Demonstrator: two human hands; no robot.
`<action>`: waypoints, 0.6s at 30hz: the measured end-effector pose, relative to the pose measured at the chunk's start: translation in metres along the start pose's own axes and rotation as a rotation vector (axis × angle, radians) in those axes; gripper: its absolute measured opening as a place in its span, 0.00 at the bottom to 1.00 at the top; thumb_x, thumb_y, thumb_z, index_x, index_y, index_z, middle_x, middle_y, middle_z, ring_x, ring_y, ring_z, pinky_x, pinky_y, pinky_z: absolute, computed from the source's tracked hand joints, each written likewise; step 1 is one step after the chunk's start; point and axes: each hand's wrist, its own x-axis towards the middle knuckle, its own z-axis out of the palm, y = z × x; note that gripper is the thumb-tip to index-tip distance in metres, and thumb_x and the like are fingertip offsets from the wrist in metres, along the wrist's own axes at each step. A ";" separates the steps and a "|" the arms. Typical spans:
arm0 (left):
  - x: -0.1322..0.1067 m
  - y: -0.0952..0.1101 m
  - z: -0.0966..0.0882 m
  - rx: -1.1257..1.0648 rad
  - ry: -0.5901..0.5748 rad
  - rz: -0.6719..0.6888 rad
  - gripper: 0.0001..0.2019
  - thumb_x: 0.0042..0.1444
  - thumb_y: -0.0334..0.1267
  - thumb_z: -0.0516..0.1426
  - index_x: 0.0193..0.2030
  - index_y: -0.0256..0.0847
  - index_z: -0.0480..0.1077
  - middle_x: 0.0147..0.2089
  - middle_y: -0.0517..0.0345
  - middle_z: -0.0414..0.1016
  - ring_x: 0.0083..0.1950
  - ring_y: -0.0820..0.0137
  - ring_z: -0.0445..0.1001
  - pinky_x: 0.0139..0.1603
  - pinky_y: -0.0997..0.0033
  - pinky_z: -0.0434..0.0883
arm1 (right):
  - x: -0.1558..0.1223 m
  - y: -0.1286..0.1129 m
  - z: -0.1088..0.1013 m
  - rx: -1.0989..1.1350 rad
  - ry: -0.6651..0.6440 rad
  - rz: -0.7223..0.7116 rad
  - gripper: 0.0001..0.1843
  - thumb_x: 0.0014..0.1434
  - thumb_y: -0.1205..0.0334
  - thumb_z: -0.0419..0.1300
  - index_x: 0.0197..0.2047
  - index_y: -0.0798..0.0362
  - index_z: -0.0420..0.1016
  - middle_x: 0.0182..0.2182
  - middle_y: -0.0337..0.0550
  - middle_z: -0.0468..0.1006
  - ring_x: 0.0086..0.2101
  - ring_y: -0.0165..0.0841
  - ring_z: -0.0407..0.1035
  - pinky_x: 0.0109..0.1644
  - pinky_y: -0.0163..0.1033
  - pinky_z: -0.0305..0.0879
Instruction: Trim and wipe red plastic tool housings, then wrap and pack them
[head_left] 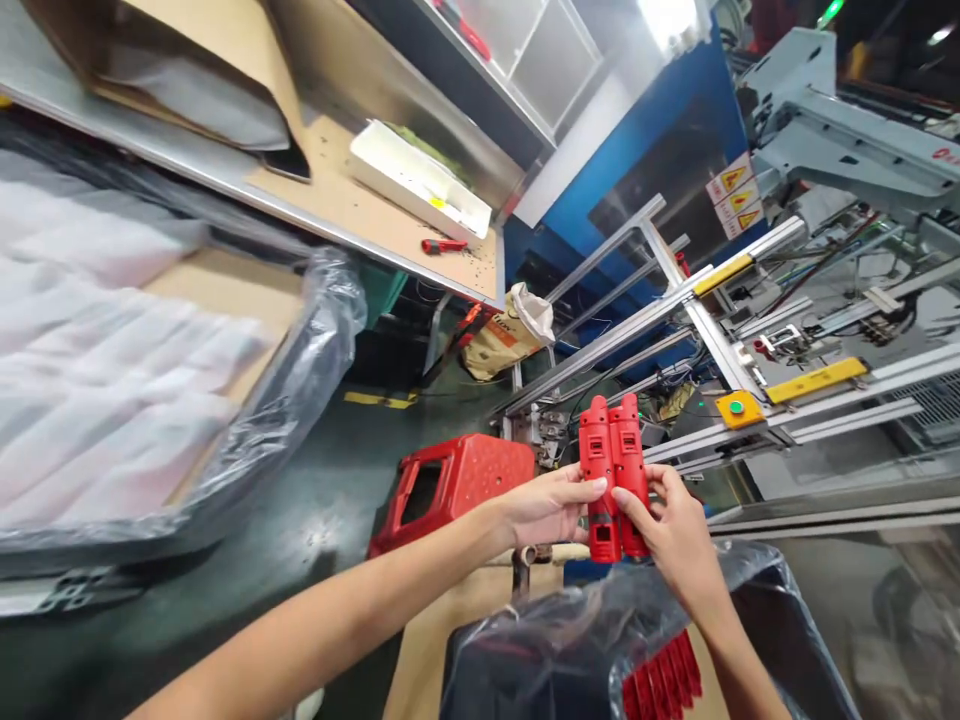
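Observation:
Two long red plastic housings (598, 445) are held upright side by side in front of me, with small rectangular openings in their faces. My left hand (555, 508) grips the left housing, its thumb across the front. Around the right housing (628, 440) closes my right hand (671, 525), thumb pressed on its front face. Below them is a dark bin (540, 640) lined with clear plastic film. Inside it, several similar red parts (664, 680) stand in a row, partly hidden by the film and my right forearm.
A red plastic stool (480, 475) stands on the floor. At left, a plastic-lined crate (300, 390) holds wrapped parts. The bench (337, 210) carries a white tray (420, 180), a red tool (444, 246) and a cardboard box (292, 90). Metal framing (600, 370) with a green button (736, 408) stands right.

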 end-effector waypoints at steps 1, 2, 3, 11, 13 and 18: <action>-0.005 0.002 -0.003 -0.013 0.010 0.001 0.28 0.40 0.40 0.73 0.49 0.38 0.72 0.46 0.53 0.79 0.42 0.67 0.78 0.41 0.66 0.75 | 0.002 -0.002 0.005 0.003 -0.016 0.001 0.26 0.54 0.39 0.63 0.43 0.53 0.69 0.42 0.51 0.81 0.35 0.38 0.77 0.40 0.43 0.74; -0.009 0.004 -0.006 -0.020 0.021 0.001 0.28 0.40 0.40 0.73 0.48 0.38 0.72 0.45 0.53 0.79 0.42 0.67 0.78 0.41 0.66 0.75 | 0.003 -0.004 0.009 0.008 -0.030 0.003 0.27 0.53 0.38 0.63 0.43 0.53 0.68 0.42 0.51 0.81 0.34 0.38 0.77 0.40 0.43 0.74; -0.012 0.005 -0.008 -0.019 0.034 0.002 0.28 0.40 0.40 0.73 0.48 0.38 0.73 0.45 0.54 0.79 0.42 0.67 0.77 0.41 0.66 0.75 | 0.004 -0.005 0.012 0.016 -0.043 0.004 0.27 0.53 0.38 0.63 0.43 0.53 0.68 0.42 0.52 0.81 0.35 0.38 0.77 0.40 0.43 0.74; -0.022 0.010 0.008 0.027 0.009 0.060 0.27 0.38 0.40 0.74 0.46 0.39 0.74 0.44 0.54 0.79 0.39 0.69 0.77 0.42 0.67 0.73 | -0.016 -0.013 0.017 -0.021 0.007 -0.041 0.31 0.52 0.45 0.66 0.53 0.52 0.63 0.49 0.51 0.78 0.45 0.39 0.75 0.46 0.42 0.72; -0.019 0.006 0.016 0.030 -0.018 0.059 0.26 0.38 0.40 0.74 0.45 0.39 0.74 0.39 0.56 0.79 0.37 0.70 0.76 0.37 0.71 0.72 | -0.025 -0.014 0.014 -0.047 0.074 -0.030 0.36 0.48 0.47 0.69 0.55 0.52 0.61 0.49 0.51 0.77 0.45 0.40 0.75 0.47 0.43 0.71; -0.002 -0.015 0.032 0.041 -0.064 0.015 0.28 0.38 0.43 0.74 0.46 0.39 0.74 0.38 0.55 0.79 0.34 0.71 0.76 0.34 0.74 0.70 | -0.044 -0.009 0.003 -0.086 0.246 0.032 0.40 0.42 0.49 0.71 0.55 0.51 0.60 0.47 0.48 0.77 0.44 0.42 0.74 0.49 0.46 0.70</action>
